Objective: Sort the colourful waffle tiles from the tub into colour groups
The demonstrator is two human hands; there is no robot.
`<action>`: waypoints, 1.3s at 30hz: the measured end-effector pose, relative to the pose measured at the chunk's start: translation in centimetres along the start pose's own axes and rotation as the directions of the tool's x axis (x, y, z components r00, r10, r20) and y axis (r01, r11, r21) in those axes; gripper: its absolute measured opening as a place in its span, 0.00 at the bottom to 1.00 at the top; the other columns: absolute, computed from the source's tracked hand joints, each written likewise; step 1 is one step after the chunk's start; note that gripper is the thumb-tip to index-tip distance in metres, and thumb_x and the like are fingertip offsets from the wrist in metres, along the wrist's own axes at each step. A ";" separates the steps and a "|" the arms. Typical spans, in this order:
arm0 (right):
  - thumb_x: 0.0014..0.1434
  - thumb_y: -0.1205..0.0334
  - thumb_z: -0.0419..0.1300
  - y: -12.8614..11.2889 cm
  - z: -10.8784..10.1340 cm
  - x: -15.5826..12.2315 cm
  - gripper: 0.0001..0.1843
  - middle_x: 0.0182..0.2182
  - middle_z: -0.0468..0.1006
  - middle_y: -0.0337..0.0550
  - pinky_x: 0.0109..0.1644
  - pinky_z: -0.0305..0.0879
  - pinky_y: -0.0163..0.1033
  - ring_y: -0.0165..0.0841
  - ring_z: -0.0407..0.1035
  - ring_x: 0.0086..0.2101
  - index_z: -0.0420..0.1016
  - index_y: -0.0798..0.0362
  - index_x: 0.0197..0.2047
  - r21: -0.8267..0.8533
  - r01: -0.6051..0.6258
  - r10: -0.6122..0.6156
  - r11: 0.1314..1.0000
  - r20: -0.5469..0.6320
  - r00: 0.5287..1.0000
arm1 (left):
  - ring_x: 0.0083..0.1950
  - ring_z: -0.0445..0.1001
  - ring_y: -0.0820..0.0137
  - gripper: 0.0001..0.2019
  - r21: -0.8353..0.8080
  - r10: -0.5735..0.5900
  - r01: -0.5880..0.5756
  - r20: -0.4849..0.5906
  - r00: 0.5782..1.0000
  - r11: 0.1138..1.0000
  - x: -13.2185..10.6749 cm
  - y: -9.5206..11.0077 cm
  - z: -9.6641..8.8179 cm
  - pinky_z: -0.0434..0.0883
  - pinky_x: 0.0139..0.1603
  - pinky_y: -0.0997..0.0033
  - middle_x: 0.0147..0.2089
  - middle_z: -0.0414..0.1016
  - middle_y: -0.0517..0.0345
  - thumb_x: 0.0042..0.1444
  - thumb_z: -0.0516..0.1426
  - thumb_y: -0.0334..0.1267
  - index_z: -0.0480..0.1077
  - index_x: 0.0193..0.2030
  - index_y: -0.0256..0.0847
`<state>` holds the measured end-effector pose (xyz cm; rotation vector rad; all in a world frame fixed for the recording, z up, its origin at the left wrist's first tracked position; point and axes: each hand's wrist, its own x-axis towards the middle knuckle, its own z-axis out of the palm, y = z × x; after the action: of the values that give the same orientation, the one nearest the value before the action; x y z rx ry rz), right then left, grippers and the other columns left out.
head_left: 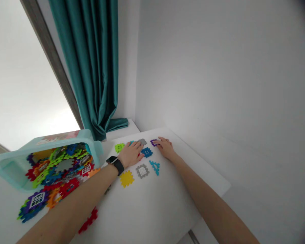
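Note:
My left hand [131,155], with a black watch on its wrist, lies palm down and spread over several flat notched building pieces. A red piece [140,157] shows partly under its fingers, and a light blue one [131,143] and a grey one [142,141] peek out behind them. My right hand [165,148] rests on the table with fingers apart, touching a purple square frame piece [154,142]. Between the hands lies a blue piece [146,152]. Nearer me are a light blue triangle [155,167], a grey window piece [142,171] and a yellow square [127,179].
A pale teal tub [98,149] lies on its side at the left, many coloured pieces [58,169] spilling out. A lime green piece [119,147] sits beyond my left wrist; a red one [88,220] lies near my left forearm. Wall and green curtain [96,67] border the white table [142,210].

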<state>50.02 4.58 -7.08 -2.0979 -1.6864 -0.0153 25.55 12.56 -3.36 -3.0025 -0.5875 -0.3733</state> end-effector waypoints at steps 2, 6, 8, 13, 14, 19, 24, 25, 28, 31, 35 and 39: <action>0.67 0.66 0.52 -0.1 0.3 0.9 0.20 0.58 0.74 0.43 0.59 0.57 0.47 0.40 0.64 0.56 0.77 0.41 0.56 -0.006 0.008 -0.008 1.000 0.013 1.000 | 0.64 0.66 0.53 0.23 -0.009 -0.011 0.011 -0.002 1.000 1.000 0.4 0.0 0.3 0.61 0.62 0.51 0.66 0.68 0.44 0.68 0.47 0.50 0.67 0.63 0.41; 0.68 0.67 0.51 -0.5 0.7 2.1 0.21 0.55 0.76 0.43 0.59 0.56 0.46 0.39 0.65 0.54 0.77 0.41 0.57 -0.014 0.018 -0.018 1.000 0.023 1.000 | 0.65 0.65 0.53 0.24 -0.018 -0.023 0.023 -0.006 1.000 1.000 0.7 0.0 0.6 0.61 0.62 0.51 0.66 0.68 0.43 0.68 0.47 0.51 0.66 0.63 0.40; 0.68 0.66 0.51 -0.6 0.8 2.3 0.20 0.55 0.76 0.43 0.59 0.56 0.47 0.40 0.64 0.54 0.77 0.41 0.57 -0.019 0.014 -0.013 1.000 0.018 1.000 | 0.65 0.65 0.53 0.25 -0.011 -0.026 0.026 -0.016 1.000 1.000 0.7 0.0 0.6 0.61 0.62 0.52 0.66 0.68 0.43 0.68 0.46 0.51 0.65 0.64 0.40; 0.69 0.64 0.52 -0.5 1.0 2.3 0.19 0.55 0.76 0.44 0.59 0.54 0.47 0.41 0.64 0.53 0.77 0.40 0.57 -0.027 0.013 -0.012 1.000 0.018 1.000 | 0.65 0.65 0.53 0.25 0.006 -0.045 0.045 -0.001 0.999 0.999 0.5 -0.1 0.7 0.61 0.61 0.52 0.66 0.67 0.41 0.69 0.46 0.51 0.66 0.63 0.38; 0.69 0.64 0.53 -0.5 1.0 2.3 0.19 0.54 0.76 0.45 0.59 0.54 0.47 0.41 0.64 0.53 0.77 0.40 0.57 -0.028 0.015 -0.014 0.999 0.020 1.000 | 0.65 0.65 0.53 0.25 0.006 -0.050 0.050 0.002 0.999 0.999 0.5 -0.2 0.7 0.61 0.61 0.52 0.66 0.68 0.41 0.69 0.46 0.51 0.66 0.63 0.38; 0.69 0.64 0.53 -0.4 1.0 2.5 0.19 0.54 0.76 0.45 0.58 0.54 0.47 0.42 0.64 0.53 0.76 0.39 0.58 -0.039 0.021 -0.020 0.999 0.020 1.000 | 0.66 0.64 0.54 0.23 0.020 -0.057 0.057 -0.025 0.998 0.998 0.5 -0.1 0.8 0.60 0.63 0.53 0.66 0.69 0.42 0.68 0.47 0.50 0.67 0.62 0.38; 0.68 0.64 0.53 -0.5 1.2 2.5 0.20 0.53 0.76 0.45 0.58 0.55 0.47 0.42 0.65 0.52 0.76 0.39 0.58 -0.040 0.023 -0.022 0.999 0.005 1.000 | 0.67 0.63 0.55 0.24 0.030 -0.070 0.070 -0.015 0.997 0.997 0.5 0.3 0.6 0.60 0.64 0.54 0.67 0.67 0.42 0.69 0.46 0.51 0.66 0.62 0.37; 0.68 0.64 0.53 -0.5 1.2 2.5 0.20 0.53 0.76 0.45 0.58 0.55 0.47 0.42 0.65 0.52 0.76 0.39 0.58 -0.037 0.023 -0.023 0.999 -0.002 1.000 | 0.67 0.63 0.55 0.24 0.030 -0.073 0.074 -0.012 0.997 0.997 0.4 0.4 0.6 0.60 0.64 0.54 0.67 0.67 0.42 0.69 0.46 0.51 0.66 0.63 0.37; 0.67 0.65 0.53 -0.5 1.2 2.3 0.21 0.53 0.76 0.46 0.58 0.56 0.47 0.42 0.65 0.52 0.74 0.40 0.60 -0.023 0.027 -0.028 0.999 -0.034 0.999 | 0.66 0.64 0.54 0.24 0.029 -0.092 0.093 -0.007 0.996 0.995 0.3 0.5 0.4 0.61 0.63 0.53 0.67 0.66 0.42 0.68 0.47 0.50 0.66 0.63 0.38; 0.66 0.66 0.54 -0.6 1.1 2.0 0.22 0.53 0.76 0.47 0.57 0.59 0.46 0.42 0.66 0.52 0.73 0.44 0.61 0.000 0.032 -0.031 1.000 -0.078 0.996 | 0.65 0.65 0.54 0.23 0.022 -0.100 0.100 -0.013 0.995 0.995 0.0 0.6 0.2 0.61 0.63 0.53 0.66 0.67 0.42 0.68 0.47 0.50 0.66 0.63 0.38; 0.65 0.66 0.54 -1.4 0.7 1.1 0.19 0.52 0.77 0.50 0.55 0.62 0.46 0.41 0.68 0.51 0.74 0.49 0.58 0.038 0.043 -0.036 0.998 -0.157 0.987 | 0.63 0.65 0.54 0.21 0.015 -0.086 0.087 -0.053 0.995 0.996 -0.8 0.8 -0.8 0.62 0.61 0.53 0.64 0.69 0.43 0.68 0.49 0.47 0.66 0.61 0.37; 0.64 0.67 0.53 -3.6 0.2 0.1 0.16 0.49 0.78 0.50 0.56 0.63 0.47 0.41 0.69 0.51 0.76 0.52 0.52 0.074 0.100 -0.082 0.992 -0.221 0.972 | 0.56 0.69 0.56 0.16 0.024 -0.071 0.073 -0.078 0.994 0.997 -2.0 1.2 -2.4 0.64 0.56 0.55 0.56 0.73 0.45 0.67 0.50 0.40 0.70 0.56 0.39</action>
<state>46.68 5.25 -6.04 -1.8807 -1.6207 -0.1913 23.64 10.47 -1.54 -2.9325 -0.6897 -0.4797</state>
